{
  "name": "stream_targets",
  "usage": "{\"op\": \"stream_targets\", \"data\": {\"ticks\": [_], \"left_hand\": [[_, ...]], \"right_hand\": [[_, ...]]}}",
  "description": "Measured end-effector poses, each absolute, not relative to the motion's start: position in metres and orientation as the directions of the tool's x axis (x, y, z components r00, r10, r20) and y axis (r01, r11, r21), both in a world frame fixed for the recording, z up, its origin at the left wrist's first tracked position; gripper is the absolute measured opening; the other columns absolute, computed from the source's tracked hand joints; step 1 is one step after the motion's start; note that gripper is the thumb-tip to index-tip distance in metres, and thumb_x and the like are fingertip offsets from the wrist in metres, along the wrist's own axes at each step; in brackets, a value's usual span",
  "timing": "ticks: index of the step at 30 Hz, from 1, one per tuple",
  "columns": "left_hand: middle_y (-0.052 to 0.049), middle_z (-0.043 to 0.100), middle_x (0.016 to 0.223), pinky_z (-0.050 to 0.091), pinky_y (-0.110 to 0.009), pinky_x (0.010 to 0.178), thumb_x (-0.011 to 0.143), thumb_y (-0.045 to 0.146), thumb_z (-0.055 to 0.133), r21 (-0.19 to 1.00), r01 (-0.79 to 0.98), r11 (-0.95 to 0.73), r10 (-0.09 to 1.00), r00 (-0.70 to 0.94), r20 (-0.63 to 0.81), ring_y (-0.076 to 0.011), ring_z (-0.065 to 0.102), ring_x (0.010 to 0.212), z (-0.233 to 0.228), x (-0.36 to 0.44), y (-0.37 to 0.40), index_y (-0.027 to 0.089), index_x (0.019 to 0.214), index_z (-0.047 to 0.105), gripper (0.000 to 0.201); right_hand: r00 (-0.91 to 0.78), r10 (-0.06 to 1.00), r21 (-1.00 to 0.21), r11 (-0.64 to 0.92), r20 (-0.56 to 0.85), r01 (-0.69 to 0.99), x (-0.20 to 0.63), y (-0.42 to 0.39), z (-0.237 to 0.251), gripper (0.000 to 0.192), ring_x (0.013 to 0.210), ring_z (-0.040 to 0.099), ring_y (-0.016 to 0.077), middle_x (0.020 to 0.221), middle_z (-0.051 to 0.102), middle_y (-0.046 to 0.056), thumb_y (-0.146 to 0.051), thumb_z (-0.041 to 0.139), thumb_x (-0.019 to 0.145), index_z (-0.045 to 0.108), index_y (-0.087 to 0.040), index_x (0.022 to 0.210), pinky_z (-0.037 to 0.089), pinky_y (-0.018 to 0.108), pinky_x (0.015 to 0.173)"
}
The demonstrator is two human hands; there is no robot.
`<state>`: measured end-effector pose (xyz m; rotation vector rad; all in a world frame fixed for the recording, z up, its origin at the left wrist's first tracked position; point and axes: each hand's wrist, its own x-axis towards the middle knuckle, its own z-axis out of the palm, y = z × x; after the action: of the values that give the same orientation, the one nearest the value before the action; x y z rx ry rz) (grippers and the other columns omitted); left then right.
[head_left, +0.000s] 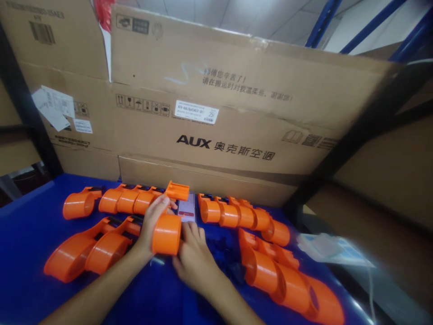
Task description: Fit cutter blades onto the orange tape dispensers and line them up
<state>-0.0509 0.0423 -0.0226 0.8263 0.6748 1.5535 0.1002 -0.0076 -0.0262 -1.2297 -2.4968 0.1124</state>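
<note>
Blue tabletop point(23, 230) beneath left grip point(154, 221) and right grip point(195, 253), pale glare near its right edge. Straight beyond both, tall brown cardboard panel point(142, 135), printed in black, standing like wall from where I watch. Dark slanting left post point(25, 113) and right post point(358, 140), well apart from either grip. High to right of grips, blue metal beams point(323, 22). Over panel's top edge, pale gridded surface point(216, 13), floor or ceiling unclear. Cool light.

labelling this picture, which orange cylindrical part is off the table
The orange cylindrical part in the middle, gripped by the left hand, with the right hand at its side; the others rest on the blue table to either side.
</note>
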Motion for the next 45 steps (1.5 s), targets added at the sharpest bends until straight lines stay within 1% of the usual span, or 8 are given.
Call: {"op": "stream_targets", "data": {"ticks": [4, 7, 9, 12, 18, 21, 28, 45], "left_hand": [[0.001, 0.061, 0.062, 0.044, -0.023, 0.051, 0.077, 0.046, 0.074, 0.798, -0.588, -0.132, 0.990, -0.034, 0.138, -0.0102, 0.051, 0.048, -0.018, -0.052, 0.038, 0.015, 0.082, 0.067, 0.031], [-0.001, 0.066, 0.068, 0.046, -0.025, 0.053, 0.077, 0.047, 0.074, 0.795, -0.586, -0.156, 0.987, -0.064, 0.146, -0.0130, 0.057, 0.052, -0.015, -0.051, 0.035, 0.016, 0.085, 0.069, 0.033], [-0.003, 0.069, 0.072, 0.047, -0.025, 0.054, 0.076, 0.048, 0.073, 0.805, -0.571, -0.160, 0.987, -0.084, 0.136, -0.0141, 0.060, 0.055, -0.016, -0.050, 0.033, 0.015, 0.087, 0.071, 0.035], [0.000, 0.067, 0.067, 0.046, -0.022, 0.052, 0.074, 0.045, 0.076, 0.822, -0.552, -0.139, 0.990, -0.086, 0.110, -0.0129, 0.058, 0.053, -0.019, -0.046, 0.030, 0.016, 0.092, 0.071, 0.034], [0.001, 0.067, 0.061, 0.041, -0.021, 0.050, 0.077, 0.037, 0.072, 0.886, -0.447, -0.123, 0.988, 0.024, 0.149, -0.0117, 0.055, 0.048, -0.025, -0.040, 0.023, 0.016, 0.137, 0.054, 0.066], [0.000, 0.067, 0.056, 0.038, -0.021, 0.048, 0.081, 0.039, 0.069, 0.926, -0.356, -0.124, 0.983, 0.086, 0.164, -0.0121, 0.054, 0.046, -0.024, -0.038, 0.019, 0.014, 0.147, 0.045, 0.074], [-0.004, 0.069, 0.058, 0.038, -0.021, 0.049, 0.082, 0.051, 0.068, 0.950, -0.301, -0.085, 0.991, 0.073, 0.112, -0.0134, 0.057, 0.046, -0.022, -0.029, 0.014, 0.014, 0.147, 0.046, 0.078], [-0.003, 0.068, 0.054, 0.039, -0.023, 0.051, 0.079, 0.052, 0.071, 0.950, -0.298, -0.095, 0.989, 0.081, 0.125, -0.0146, 0.056, 0.047, -0.015, -0.030, 0.012, 0.011, 0.144, 0.051, 0.080]], "right_hand": [[-0.431, 0.807, -0.433, 0.584, 0.404, 0.687, 0.102, -0.008, -0.020, 0.024, 0.110, 0.050, 0.0288, 0.116, 0.059, 0.011, -0.022, 0.066, 0.082, 0.065, -0.021, 0.106, 0.041, 0.040, 0.090], [-0.249, 0.862, -0.639, 0.496, 0.441, 0.588, 0.111, -0.006, -0.016, 0.008, 0.088, 0.059, 0.0217, 0.087, 0.065, 0.004, -0.013, 0.061, 0.080, 0.059, -0.020, 0.083, 0.045, 0.032, 0.078], [-0.142, 0.900, -0.767, 0.427, 0.412, 0.480, 0.121, -0.002, -0.014, 0.009, 0.072, 0.061, 0.0181, 0.074, 0.064, 0.000, -0.014, 0.057, 0.084, 0.054, -0.022, 0.078, 0.044, 0.027, 0.067], [-0.030, 0.905, -0.868, 0.416, 0.425, 0.269, 0.137, 0.005, -0.008, 0.010, 0.070, 0.063, 0.0180, 0.073, 0.066, 0.000, -0.025, 0.058, 0.089, 0.055, -0.022, 0.080, 0.045, 0.027, 0.067], [0.206, 0.894, -0.916, 0.396, 0.399, 0.056, 0.150, 0.013, 0.005, 0.026, 0.063, 0.059, 0.0160, 0.067, 0.066, 0.000, -0.045, 0.067, 0.087, 0.068, -0.020, 0.095, 0.046, 0.028, 0.066], [0.238, 0.907, -0.929, 0.367, 0.348, -0.041, 0.152, 0.015, 0.003, 0.031, 0.066, 0.061, 0.0168, 0.073, 0.070, 0.001, -0.046, 0.073, 0.082, 0.071, -0.020, 0.099, 0.048, 0.029, 0.068], [0.231, 0.919, -0.935, 0.345, 0.318, -0.085, 0.156, 0.018, -0.003, 0.030, 0.072, 0.062, 0.0181, 0.075, 0.072, 0.003, -0.045, 0.074, 0.081, 0.072, -0.019, 0.095, 0.049, 0.030, 0.073], [0.191, 0.925, -0.939, 0.341, 0.327, -0.046, 0.155, 0.015, -0.002, 0.030, 0.070, 0.063, 0.0176, 0.076, 0.072, 0.003, -0.047, 0.073, 0.083, 0.070, -0.020, 0.095, 0.048, 0.029, 0.070]]}}
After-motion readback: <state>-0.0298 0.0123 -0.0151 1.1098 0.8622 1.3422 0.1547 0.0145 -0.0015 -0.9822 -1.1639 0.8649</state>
